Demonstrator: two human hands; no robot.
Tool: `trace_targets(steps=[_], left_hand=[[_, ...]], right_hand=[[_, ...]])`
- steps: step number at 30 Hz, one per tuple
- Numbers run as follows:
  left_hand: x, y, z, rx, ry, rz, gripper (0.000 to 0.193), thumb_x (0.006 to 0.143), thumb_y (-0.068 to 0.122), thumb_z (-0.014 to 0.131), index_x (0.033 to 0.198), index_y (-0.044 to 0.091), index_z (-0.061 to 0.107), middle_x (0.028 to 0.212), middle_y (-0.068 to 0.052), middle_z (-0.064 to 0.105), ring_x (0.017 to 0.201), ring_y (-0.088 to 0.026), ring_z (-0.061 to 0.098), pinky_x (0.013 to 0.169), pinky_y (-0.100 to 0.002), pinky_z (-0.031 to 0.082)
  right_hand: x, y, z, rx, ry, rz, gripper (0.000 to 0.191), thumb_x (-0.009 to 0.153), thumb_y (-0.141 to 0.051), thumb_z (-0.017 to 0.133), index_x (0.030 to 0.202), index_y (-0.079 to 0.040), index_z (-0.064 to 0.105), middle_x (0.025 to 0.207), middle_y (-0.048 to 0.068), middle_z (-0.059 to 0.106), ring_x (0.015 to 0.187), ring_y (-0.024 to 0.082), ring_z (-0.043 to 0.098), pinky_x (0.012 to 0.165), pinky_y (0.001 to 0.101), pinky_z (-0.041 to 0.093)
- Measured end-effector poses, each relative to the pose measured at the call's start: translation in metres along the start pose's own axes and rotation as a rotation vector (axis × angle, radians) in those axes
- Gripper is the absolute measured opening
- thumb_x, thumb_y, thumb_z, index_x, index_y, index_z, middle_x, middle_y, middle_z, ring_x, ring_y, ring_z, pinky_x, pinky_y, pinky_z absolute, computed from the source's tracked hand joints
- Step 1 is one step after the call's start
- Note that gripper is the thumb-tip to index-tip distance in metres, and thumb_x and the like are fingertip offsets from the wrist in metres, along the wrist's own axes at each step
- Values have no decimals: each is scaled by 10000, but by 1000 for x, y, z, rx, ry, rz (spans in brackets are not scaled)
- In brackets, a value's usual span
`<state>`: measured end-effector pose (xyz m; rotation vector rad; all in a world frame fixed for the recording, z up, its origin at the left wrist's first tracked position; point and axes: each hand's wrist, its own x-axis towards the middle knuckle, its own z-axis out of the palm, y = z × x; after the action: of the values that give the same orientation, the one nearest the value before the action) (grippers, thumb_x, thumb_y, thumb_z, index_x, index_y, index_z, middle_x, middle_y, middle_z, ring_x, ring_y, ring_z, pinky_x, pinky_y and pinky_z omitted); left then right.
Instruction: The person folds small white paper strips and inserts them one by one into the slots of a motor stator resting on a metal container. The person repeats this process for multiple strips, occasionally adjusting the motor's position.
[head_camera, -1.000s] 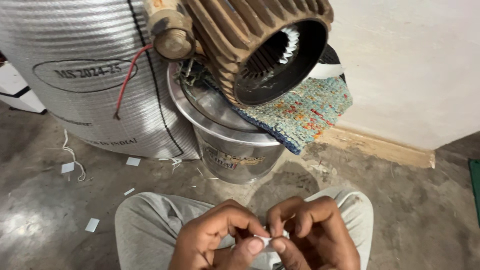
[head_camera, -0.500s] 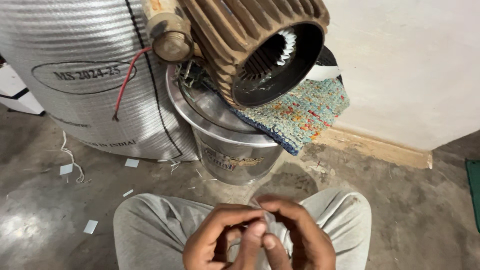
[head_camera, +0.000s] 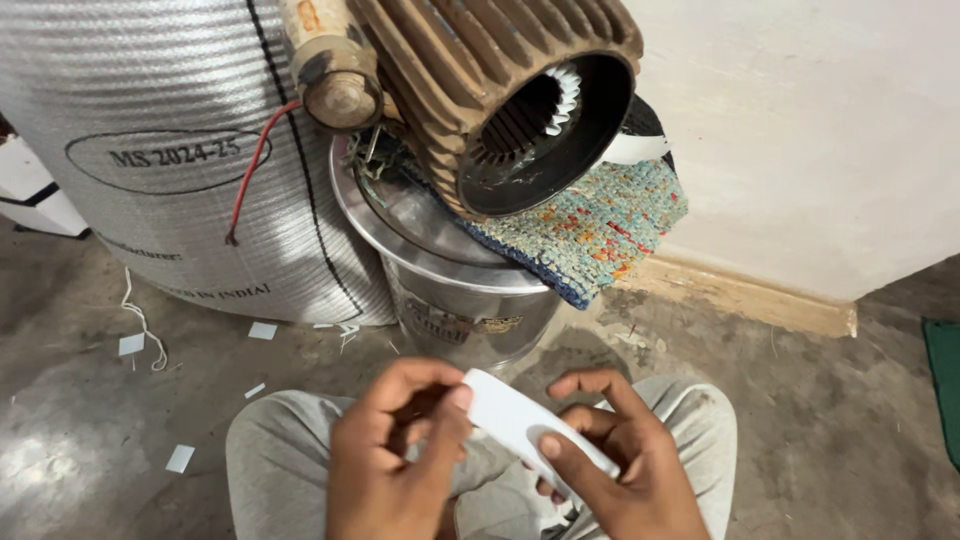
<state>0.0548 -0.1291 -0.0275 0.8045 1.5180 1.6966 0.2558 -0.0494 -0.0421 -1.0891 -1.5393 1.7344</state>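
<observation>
Grey concrete floor dotted with white paper scraps; pale plaster wall at two o'clock; woven silver sack at ten o'clock, steel drum centre.

A smooth, matt white paper strip contrasts with the rusty, ribbed metal motor housing, the shiny steel drum, the coarse knitted cloth, the glossy woven plastic sack and the rough concrete floor.

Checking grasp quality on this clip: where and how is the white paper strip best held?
The white strip is thin, flat and slightly bowed, so pinching its two ends across the flat faces probably suits best. The left hand pinches the upper-left end from the left; the right hand takes the lower-right end from the right, thumb on top.
</observation>
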Motion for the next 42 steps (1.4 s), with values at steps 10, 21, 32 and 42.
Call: trace_targets(steps=[10,21,32,42], left_hand=[[-10,-1,-14,110,-185,306,257,914,33,696,1159,-7,632,1130,-106,729,857,-168,734,749,-304,600],[-15,11,46,379,-15,581,180,855,90,806,1017,79,730,944,-56,719,850,-177,768,715,-286,594],[-17,10,35,217,41,422,224,789,42,793,1002,25,728,882,-67,732,734,-151,709,630,-256,539],[-22,1,57,286,301,519,138,758,18,837,858,42,745,798,-58,741,711,-118,782,621,-228,591]], right_hand=[[1,0,-9,44,309,-264,145,955,-47,655,920,73,728,753,123,696,661,179,666,602,347,574],[-2,14,17,138,319,-347,193,936,17,666,1117,79,640,965,126,736,893,159,711,826,298,578],[2,15,30,4,456,-296,133,857,53,748,989,45,728,898,141,761,838,152,707,750,265,564],[-7,12,58,-205,469,-636,262,860,108,644,1120,77,662,1119,193,722,1047,217,750,903,302,600]])
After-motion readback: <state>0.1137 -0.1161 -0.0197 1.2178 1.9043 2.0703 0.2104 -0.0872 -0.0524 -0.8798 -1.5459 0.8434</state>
